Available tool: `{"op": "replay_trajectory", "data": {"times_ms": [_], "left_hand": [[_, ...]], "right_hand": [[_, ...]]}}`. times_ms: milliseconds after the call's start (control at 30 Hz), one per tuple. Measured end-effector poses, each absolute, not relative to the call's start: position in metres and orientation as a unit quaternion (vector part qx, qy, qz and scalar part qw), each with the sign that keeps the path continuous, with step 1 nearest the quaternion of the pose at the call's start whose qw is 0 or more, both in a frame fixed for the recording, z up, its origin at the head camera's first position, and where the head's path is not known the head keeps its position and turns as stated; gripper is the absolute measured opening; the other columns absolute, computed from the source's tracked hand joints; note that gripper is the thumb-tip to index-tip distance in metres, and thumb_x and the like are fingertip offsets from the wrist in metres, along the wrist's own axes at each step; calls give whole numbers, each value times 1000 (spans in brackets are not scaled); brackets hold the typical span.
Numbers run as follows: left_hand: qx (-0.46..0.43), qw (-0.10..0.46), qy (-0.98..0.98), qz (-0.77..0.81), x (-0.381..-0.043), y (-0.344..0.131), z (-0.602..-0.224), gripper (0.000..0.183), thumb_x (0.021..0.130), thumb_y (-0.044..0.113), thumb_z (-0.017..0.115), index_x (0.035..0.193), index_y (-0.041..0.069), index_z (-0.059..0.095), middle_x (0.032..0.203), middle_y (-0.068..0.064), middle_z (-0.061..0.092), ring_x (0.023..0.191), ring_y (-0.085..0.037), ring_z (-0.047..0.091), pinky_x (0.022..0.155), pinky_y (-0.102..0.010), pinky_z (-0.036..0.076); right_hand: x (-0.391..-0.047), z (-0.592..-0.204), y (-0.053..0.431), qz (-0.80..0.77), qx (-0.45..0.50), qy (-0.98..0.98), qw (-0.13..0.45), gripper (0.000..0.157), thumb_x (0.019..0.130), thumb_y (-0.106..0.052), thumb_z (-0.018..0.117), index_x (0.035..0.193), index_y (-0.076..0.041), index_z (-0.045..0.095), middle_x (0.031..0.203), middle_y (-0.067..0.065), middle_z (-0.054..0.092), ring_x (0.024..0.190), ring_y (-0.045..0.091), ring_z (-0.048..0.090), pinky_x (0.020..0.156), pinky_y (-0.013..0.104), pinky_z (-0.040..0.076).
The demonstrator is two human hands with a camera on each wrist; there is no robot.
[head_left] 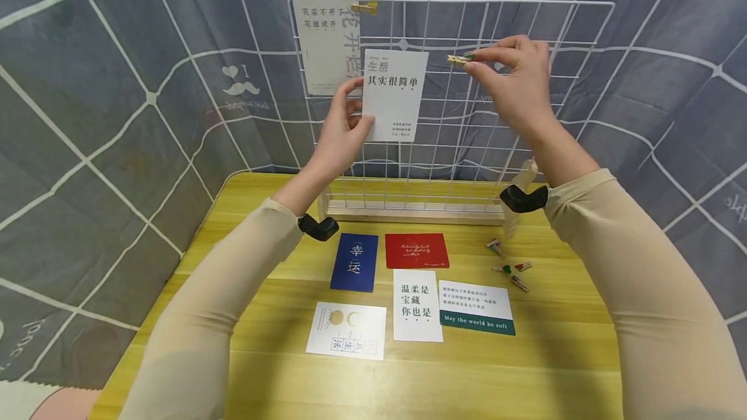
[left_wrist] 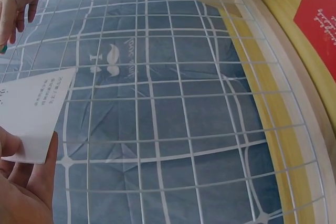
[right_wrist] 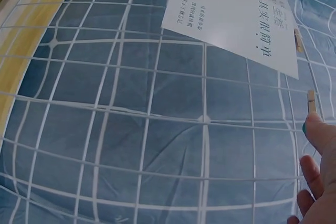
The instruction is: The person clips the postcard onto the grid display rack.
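Observation:
My left hand [head_left: 344,125] pinches a white card [head_left: 394,99] with black Chinese characters by its left edge, thumb in front and fingers behind. The card stands upright before the white wire grid [head_left: 455,109]. To its right, my right hand [head_left: 516,80] holds a small wooden clothespin [head_left: 458,59] between thumb and fingertips; a green bit shows beside the fingers. In the right wrist view the clothespin [right_wrist: 311,100] points toward the card's [right_wrist: 231,24] upper corner, apart from it. Another card [head_left: 327,44] hangs at the grid's upper left, under a wooden clothespin [head_left: 364,8].
Below the grid's wooden base [head_left: 414,211], a blue card [head_left: 354,262], a red card [head_left: 417,251] and several white printed cards lie on the yellow wooden table [head_left: 408,387]. Several small clothespins [head_left: 519,282] lie at right. Grey checked cloth [head_left: 175,50] surrounds the table.

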State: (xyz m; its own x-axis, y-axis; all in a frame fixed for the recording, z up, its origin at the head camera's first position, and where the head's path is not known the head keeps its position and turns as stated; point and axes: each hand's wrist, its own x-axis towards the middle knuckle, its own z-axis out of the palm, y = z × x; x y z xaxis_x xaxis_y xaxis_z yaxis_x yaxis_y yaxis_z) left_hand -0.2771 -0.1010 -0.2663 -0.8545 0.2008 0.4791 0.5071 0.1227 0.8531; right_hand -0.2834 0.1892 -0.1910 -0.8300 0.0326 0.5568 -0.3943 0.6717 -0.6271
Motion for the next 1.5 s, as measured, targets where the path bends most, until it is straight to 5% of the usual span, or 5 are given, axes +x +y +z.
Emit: {"op": "replay_trajectory", "data": {"times_ms": [367, 700, 900, 1500], "left_hand": [[-225, 125, -739, -623, -261, -91, -242, 58, 101, -6, 41, 156, 12, 29, 121, -19, 57, 92, -35, 56, 67, -29, 34], [-249, 151, -734, -613, -282, -86, -248, 58, 104, -3, 50, 155, 20, 35, 117, -14, 57, 95, -29, 67, 83, -38, 53], [-250, 162, -741, -601, -283, -82, -245, 53, 103, -4, 51, 152, 13, 41, 113, -12, 58, 93, -26, 67, 81, -36, 53], [-230, 165, -739, -612, -291, -62, -229, 50, 104, -1, 53, 149, 16, 41, 118, -11, 60, 95, -25, 59, 77, -31, 48]], "right_hand": [[-286, -177, 187, 382, 87, -880, 268, 37, 95, -42, 73, 123, -18, 77, 111, -22, 45, 112, -5, 25, 103, 31, 26], [-285, -173, 189, 386, 86, -877, 273, 37, 95, -42, 73, 122, -18, 78, 110, -21, 45, 113, -4, 25, 103, 30, 27], [-285, -169, 190, 387, 83, -877, 271, 37, 95, -41, 74, 123, -17, 77, 109, -22, 45, 113, -5, 26, 103, 29, 27], [-289, -153, 198, 350, 47, -890, 289, 40, 96, -43, 71, 124, -16, 76, 107, -27, 41, 123, 2, 27, 110, 27, 18]]}}
